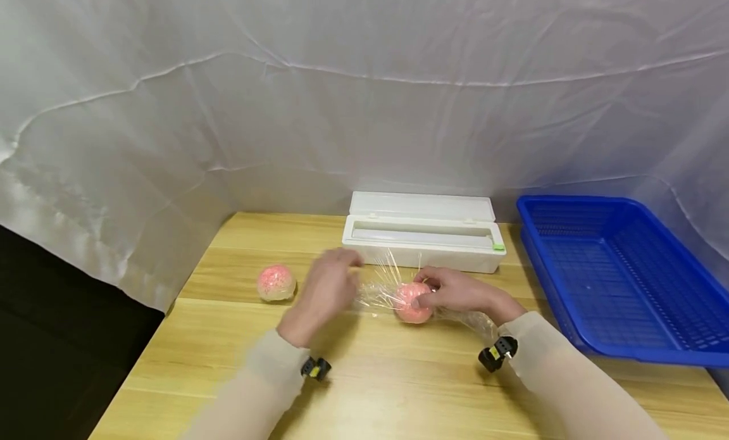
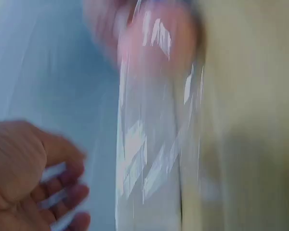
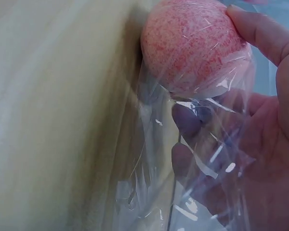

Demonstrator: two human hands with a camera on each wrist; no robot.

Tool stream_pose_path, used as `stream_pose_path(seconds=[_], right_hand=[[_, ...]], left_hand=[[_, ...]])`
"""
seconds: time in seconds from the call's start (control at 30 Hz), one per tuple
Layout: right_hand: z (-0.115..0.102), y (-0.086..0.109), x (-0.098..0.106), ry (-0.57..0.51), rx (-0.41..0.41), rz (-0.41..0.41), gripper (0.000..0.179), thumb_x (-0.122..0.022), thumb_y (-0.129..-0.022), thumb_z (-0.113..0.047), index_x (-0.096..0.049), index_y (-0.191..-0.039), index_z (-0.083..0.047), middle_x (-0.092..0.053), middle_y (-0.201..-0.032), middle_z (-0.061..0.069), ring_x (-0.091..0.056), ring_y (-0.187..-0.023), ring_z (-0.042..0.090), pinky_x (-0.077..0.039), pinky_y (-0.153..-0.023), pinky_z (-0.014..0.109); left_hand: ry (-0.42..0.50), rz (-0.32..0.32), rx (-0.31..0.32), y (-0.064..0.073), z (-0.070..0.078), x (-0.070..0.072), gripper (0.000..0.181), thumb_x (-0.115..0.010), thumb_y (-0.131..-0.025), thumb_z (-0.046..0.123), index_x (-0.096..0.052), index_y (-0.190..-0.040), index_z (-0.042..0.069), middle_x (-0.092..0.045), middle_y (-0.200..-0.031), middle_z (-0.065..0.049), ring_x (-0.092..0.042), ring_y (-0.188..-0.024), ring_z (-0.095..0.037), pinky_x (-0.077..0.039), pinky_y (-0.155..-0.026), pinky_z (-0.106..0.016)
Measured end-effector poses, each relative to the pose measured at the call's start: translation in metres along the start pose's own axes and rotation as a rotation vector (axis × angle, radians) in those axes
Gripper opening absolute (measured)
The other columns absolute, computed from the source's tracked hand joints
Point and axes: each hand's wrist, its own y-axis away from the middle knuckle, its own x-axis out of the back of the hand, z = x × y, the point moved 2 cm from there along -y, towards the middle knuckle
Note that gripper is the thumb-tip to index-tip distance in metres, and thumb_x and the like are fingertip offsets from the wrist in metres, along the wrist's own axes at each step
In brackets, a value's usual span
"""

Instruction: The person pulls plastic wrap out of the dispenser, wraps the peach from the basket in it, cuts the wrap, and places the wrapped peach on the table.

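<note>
A pink speckled ball (image 1: 411, 302) sits in clear plastic film (image 1: 376, 294), whose loose ends stick out to both sides over the table. My right hand (image 1: 455, 293) grips this ball between thumb and fingers; in the right wrist view the thumb presses on the ball (image 3: 197, 45) and other fingers show through the film (image 3: 192, 187). To the left of the film's crinkled end is my left hand (image 1: 330, 285), blurred, with its fingers loosely bent. In the left wrist view that hand (image 2: 33, 168) stands apart from the film (image 2: 149, 144) and holds nothing.
A second pink ball (image 1: 276, 283) rests on the wooden table (image 1: 364, 389) at the left. Behind the hands stands a white film box (image 1: 421, 253) with its lid raised and a roll inside. At the right is a blue plastic basket (image 1: 549, 294). Pale cloth hangs behind.
</note>
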Motion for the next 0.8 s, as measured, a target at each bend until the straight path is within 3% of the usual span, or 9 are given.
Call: stream_pose_path(seconds=[0.07,0.13,0.23,0.4,0.57,0.67,0.8], right_hand=[[-0.001,0.0,0.002,0.013,0.017,0.007,0.042,-0.076,-0.091,-0.032,-0.067,-0.125,-0.009,-0.07,-0.107,0.004,-0.062,-0.096,0.02,-0.052,-0.084,0.037],[-0.002,0.0,0.004,0.037,0.028,0.012,0.042,-0.075,-0.092,-0.032,-0.069,-0.125,-0.008,-0.07,-0.108,0.003,-0.061,-0.097,0.02,-0.052,-0.084,0.037],[-0.003,-0.002,0.005,0.075,0.035,0.01,0.044,-0.075,-0.091,-0.034,-0.071,-0.126,-0.008,-0.071,-0.112,0.003,-0.062,-0.099,0.019,-0.053,-0.085,0.036],[-0.002,-0.001,0.008,0.111,0.018,0.02,0.042,-0.072,-0.094,-0.037,-0.074,-0.126,-0.01,-0.072,-0.119,0.006,-0.063,-0.106,0.022,-0.053,-0.091,0.041],[-0.001,0.006,0.011,0.206,0.012,0.068,0.053,-0.065,-0.101,-0.045,-0.067,-0.138,-0.008,-0.073,-0.126,0.009,-0.067,-0.113,0.026,-0.055,-0.098,0.048],[-0.008,0.012,0.013,0.369,0.045,0.198,0.058,-0.064,-0.102,-0.046,-0.063,-0.143,-0.004,-0.073,-0.129,0.014,-0.067,-0.119,0.034,-0.053,-0.103,0.055],[-0.019,0.021,0.005,0.526,0.115,0.399,0.049,-0.067,-0.101,-0.037,-0.067,-0.135,-0.002,-0.071,-0.133,0.017,-0.062,-0.128,0.042,-0.045,-0.111,0.061]], left_hand=[[-0.08,0.024,-0.18,0.0,0.023,-0.01,0.027,-0.074,-0.097,0.018,-0.073,-0.124,0.012,-0.073,-0.124,-0.005,-0.063,-0.122,-0.027,-0.049,-0.11,-0.048],[-0.143,-0.001,-0.324,-0.001,0.04,-0.024,0.039,-0.077,-0.098,0.033,-0.07,-0.131,0.014,-0.072,-0.126,-0.002,-0.061,-0.126,-0.025,-0.045,-0.113,-0.048],[-0.236,-0.002,-0.401,-0.005,0.052,-0.042,0.057,-0.076,-0.096,0.049,-0.065,-0.14,0.016,-0.07,-0.124,0.002,-0.06,-0.125,-0.023,-0.046,-0.112,-0.045],[-0.279,-0.039,-0.382,-0.016,0.053,-0.057,0.063,-0.077,-0.093,0.054,-0.061,-0.142,0.018,-0.068,-0.13,0.003,-0.059,-0.13,-0.022,-0.046,-0.112,-0.044],[-0.248,-0.126,-0.339,-0.027,0.053,-0.059,0.057,-0.075,-0.095,0.053,-0.062,-0.14,0.019,-0.067,-0.136,0.003,-0.059,-0.132,-0.021,-0.046,-0.114,-0.044],[-0.199,-0.181,-0.313,-0.034,0.053,-0.057,0.057,-0.078,-0.094,0.049,-0.063,-0.14,0.019,-0.068,-0.136,0.003,-0.061,-0.13,-0.02,-0.047,-0.114,-0.041],[-0.135,-0.257,-0.263,-0.042,0.05,-0.053,0.06,-0.082,-0.092,0.041,-0.063,-0.143,0.017,-0.068,-0.138,0.002,-0.062,-0.129,-0.019,-0.047,-0.114,-0.037]])
